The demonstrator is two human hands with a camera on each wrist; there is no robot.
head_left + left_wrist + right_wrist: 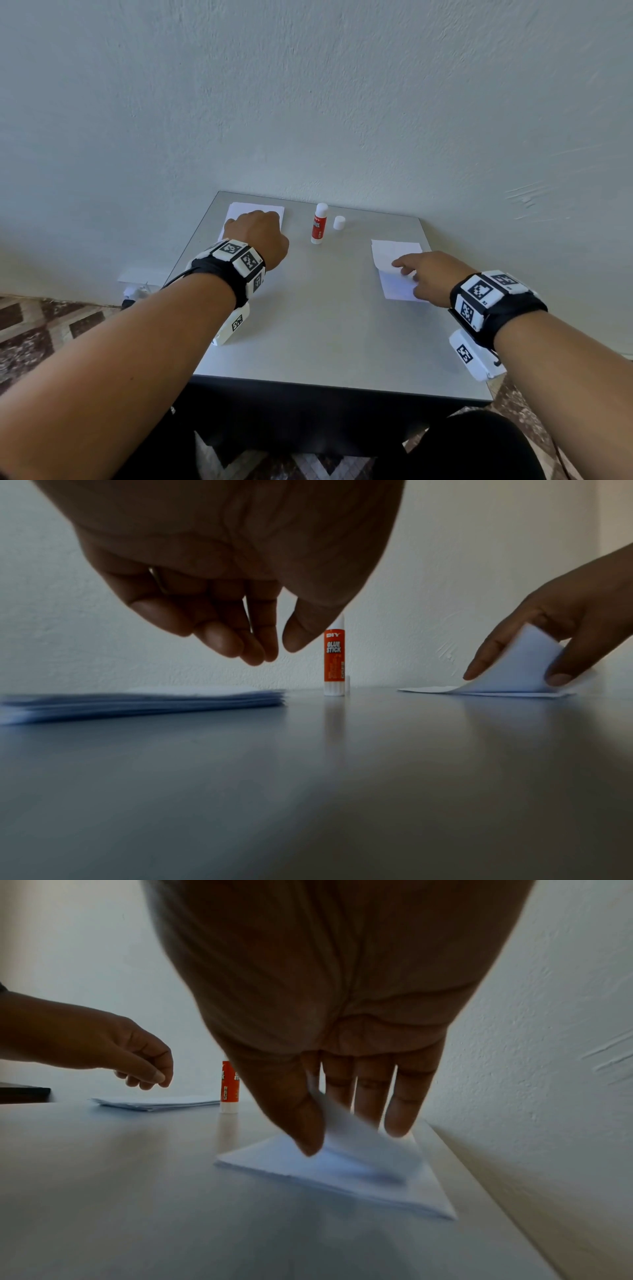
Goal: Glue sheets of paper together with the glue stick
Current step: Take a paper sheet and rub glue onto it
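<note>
An uncapped red-and-white glue stick (318, 226) (334, 664) (228, 1093) stands upright at the back of the grey table (325, 325), its white cap (339, 222) just to its right. A stack of white sheets (260, 209) (143, 704) lies back left. My left hand (257, 233) (270, 650) hovers just above it with loosely bunched fingers, holding nothing. A second stack (397, 291) (308, 1175) lies at the right. My right hand (411, 274) (342, 1137) pinches its top sheet (520, 664) (356, 1139) between thumb and fingers, bending it upward.
A pale wall (308, 102) rises directly behind the table. The table's right edge (455, 301) runs close to the right stack. Patterned floor (41, 325) shows on both sides, with a white object (137, 284) low against the wall at the left.
</note>
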